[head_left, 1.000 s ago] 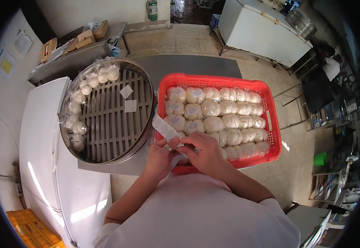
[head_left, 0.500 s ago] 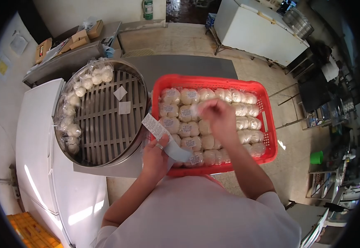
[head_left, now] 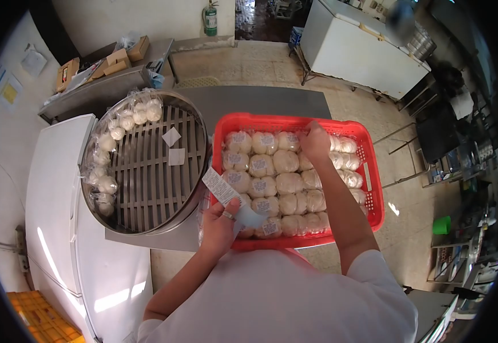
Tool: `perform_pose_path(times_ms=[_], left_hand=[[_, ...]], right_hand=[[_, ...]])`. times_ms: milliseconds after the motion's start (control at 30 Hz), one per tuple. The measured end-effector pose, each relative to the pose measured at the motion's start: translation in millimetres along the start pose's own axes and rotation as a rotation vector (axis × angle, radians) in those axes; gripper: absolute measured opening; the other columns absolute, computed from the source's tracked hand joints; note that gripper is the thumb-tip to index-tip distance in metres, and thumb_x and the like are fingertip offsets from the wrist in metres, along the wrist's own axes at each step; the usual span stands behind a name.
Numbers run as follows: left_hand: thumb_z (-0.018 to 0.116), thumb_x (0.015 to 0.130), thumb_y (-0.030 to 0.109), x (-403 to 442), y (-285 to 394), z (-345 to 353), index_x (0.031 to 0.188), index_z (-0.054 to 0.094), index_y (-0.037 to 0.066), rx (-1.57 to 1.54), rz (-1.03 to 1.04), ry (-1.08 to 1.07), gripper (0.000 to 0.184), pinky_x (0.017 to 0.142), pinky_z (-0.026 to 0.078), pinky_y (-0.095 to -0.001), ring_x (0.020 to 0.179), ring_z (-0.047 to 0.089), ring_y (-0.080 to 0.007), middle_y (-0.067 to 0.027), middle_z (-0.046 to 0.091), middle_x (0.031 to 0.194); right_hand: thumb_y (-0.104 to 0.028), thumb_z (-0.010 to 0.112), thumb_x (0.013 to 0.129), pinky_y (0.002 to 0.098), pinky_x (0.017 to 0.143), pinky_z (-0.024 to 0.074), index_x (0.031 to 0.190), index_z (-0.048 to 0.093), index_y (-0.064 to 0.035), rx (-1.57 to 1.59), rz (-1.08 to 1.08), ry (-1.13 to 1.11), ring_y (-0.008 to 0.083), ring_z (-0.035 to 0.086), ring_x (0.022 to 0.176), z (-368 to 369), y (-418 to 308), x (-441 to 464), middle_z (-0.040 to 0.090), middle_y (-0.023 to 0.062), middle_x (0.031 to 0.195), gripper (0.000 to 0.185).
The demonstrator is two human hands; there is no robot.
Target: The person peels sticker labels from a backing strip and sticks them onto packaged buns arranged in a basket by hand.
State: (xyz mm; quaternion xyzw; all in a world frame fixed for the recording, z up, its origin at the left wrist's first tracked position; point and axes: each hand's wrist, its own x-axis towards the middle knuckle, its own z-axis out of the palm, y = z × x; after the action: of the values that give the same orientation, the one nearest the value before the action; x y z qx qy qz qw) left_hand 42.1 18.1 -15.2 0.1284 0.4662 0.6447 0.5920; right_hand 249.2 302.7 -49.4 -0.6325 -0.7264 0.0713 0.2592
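A red plastic crate holds rows of wrapped white buns; those in the left columns and the third one of the far row carry printed labels. My left hand is closed on a strip of labels at the crate's near left corner, and the strip's pale backing curls to the right. My right hand is over the far row, beside the third labelled bun, its fingers pinched together; whether anything is between them is hidden.
Left of the crate stands a round metal steamer tray with wrapped small buns along its left side and two paper squares on its slats. Both rest on a grey table. A white freezer stands beyond, and an orange crate sits lower left.
My right hand has left the label strip and moved to the far row, where the third bun now bears a label. My left hand keeps hold of the strip.
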Motion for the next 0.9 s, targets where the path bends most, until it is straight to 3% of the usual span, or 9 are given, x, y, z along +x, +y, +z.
perform_pose_path(times_ms=[100, 200, 300, 400, 467, 633, 733, 833, 900], left_hand=[[0.065, 0.102, 0.02, 2, 1, 1, 0.109, 0.071, 0.0, -0.003, 0.019, -0.001, 0.022, 0.078, 0.053, -0.027, 0.087, 0.065, -0.0102, -0.0033, 0.071, 0.099], [0.064, 0.103, 0.02, 2, -1, 7, 0.111, 0.071, -0.001, -0.039, 0.052, 0.005, 0.024, 0.081, 0.054, -0.0278, 0.088, 0.066, -0.0111, -0.0041, 0.071, 0.101], [0.065, 0.102, 0.021, 2, -1, 9, 0.112, 0.071, -0.001, 0.023, 0.079, -0.013, 0.025, 0.082, 0.054, -0.0273, 0.088, 0.065, -0.0106, -0.0037, 0.071, 0.101], [0.062, 0.103, 0.018, 4, -7, -1, 0.114, 0.069, -0.002, 0.166, 0.051, -0.04, 0.024, 0.084, 0.054, -0.031, 0.091, 0.066, -0.0133, -0.0055, 0.07, 0.104], [0.062, 0.103, 0.017, 3, -5, -3, 0.114, 0.068, -0.002, 0.297, 0.066, -0.054, 0.023, 0.084, 0.055, -0.0326, 0.092, 0.066, -0.0141, -0.0062, 0.07, 0.105], [0.063, 0.102, 0.015, -1, -4, 6, 0.113, 0.071, 0.001, 0.519, 0.209, -0.09, 0.019, 0.08, 0.053, -0.0308, 0.09, 0.064, -0.0117, -0.0046, 0.069, 0.103], [0.059, 0.104, 0.015, 1, -3, 1, 0.118, 0.068, 0.002, 0.412, 0.048, -0.069, 0.022, 0.084, 0.054, -0.0316, 0.096, 0.065, -0.0138, -0.0058, 0.069, 0.109], [0.052, 0.106, 0.017, 7, 2, 7, 0.123, 0.064, 0.001, -0.197, -0.08, -0.065, 0.026, 0.09, 0.053, -0.0349, 0.102, 0.066, -0.0174, -0.0076, 0.068, 0.117], [0.049, 0.107, 0.018, 11, -4, 5, 0.124, 0.062, 0.0, -0.106, -0.053, -0.069, 0.027, 0.092, 0.053, -0.0371, 0.104, 0.067, -0.019, -0.0087, 0.067, 0.12]], right_hand=[[-0.015, 0.074, 0.083, 0.0483, 0.08, 0.0551, 0.1, 0.073, -0.0023, 0.161, -0.426, 0.106, 0.0389, 0.067, 0.087, 3, 5, -17, 0.07, 0.0178, 0.093, 0.021], [-0.012, 0.071, 0.084, 0.0509, 0.081, 0.0547, 0.104, 0.073, -0.0049, -0.102, -0.515, 0.109, 0.0377, 0.067, 0.089, 4, 9, -29, 0.069, 0.0156, 0.099, 0.022], [-0.014, 0.072, 0.086, 0.0445, 0.079, 0.0563, 0.11, 0.072, -0.0032, -0.012, -0.437, 0.108, 0.031, 0.069, 0.089, -19, 0, -36, 0.07, 0.0158, 0.101, 0.026], [-0.011, 0.069, 0.092, 0.0348, 0.079, 0.0561, 0.113, 0.071, -0.0012, 0.619, -0.162, -0.313, 0.0213, 0.068, 0.087, -63, -53, -68, 0.071, 0.0115, 0.099, 0.023], [-0.013, 0.071, 0.094, 0.0294, 0.077, 0.0543, 0.115, 0.07, -0.0005, 0.815, -0.264, -0.53, 0.0135, 0.066, 0.088, -65, -75, -99, 0.071, 0.008, 0.1, 0.025], [-0.002, 0.071, 0.09, 0.0312, 0.073, 0.0541, 0.109, 0.071, 0.0006, 0.869, -0.251, -0.715, 0.0145, 0.067, 0.085, -71, -116, -141, 0.07, 0.0084, 0.093, 0.019], [0.0, 0.073, 0.082, 0.0364, 0.068, 0.0535, 0.097, 0.07, 0.0003, 0.907, -0.422, -0.479, 0.028, 0.068, 0.075, -66, -118, -146, 0.068, 0.0148, 0.085, 0.015], [0.001, 0.072, 0.084, 0.0355, 0.068, 0.0518, 0.1, 0.069, -0.0016, 0.872, -0.543, -0.458, 0.0245, 0.065, 0.076, -72, -117, -147, 0.064, 0.0121, 0.086, 0.017], [0.001, 0.073, 0.082, 0.0384, 0.069, 0.0532, 0.101, 0.068, -0.0033, 0.833, -0.533, -0.469, 0.0294, 0.066, 0.079, -83, -120, -151, 0.064, 0.013, 0.089, 0.02]])
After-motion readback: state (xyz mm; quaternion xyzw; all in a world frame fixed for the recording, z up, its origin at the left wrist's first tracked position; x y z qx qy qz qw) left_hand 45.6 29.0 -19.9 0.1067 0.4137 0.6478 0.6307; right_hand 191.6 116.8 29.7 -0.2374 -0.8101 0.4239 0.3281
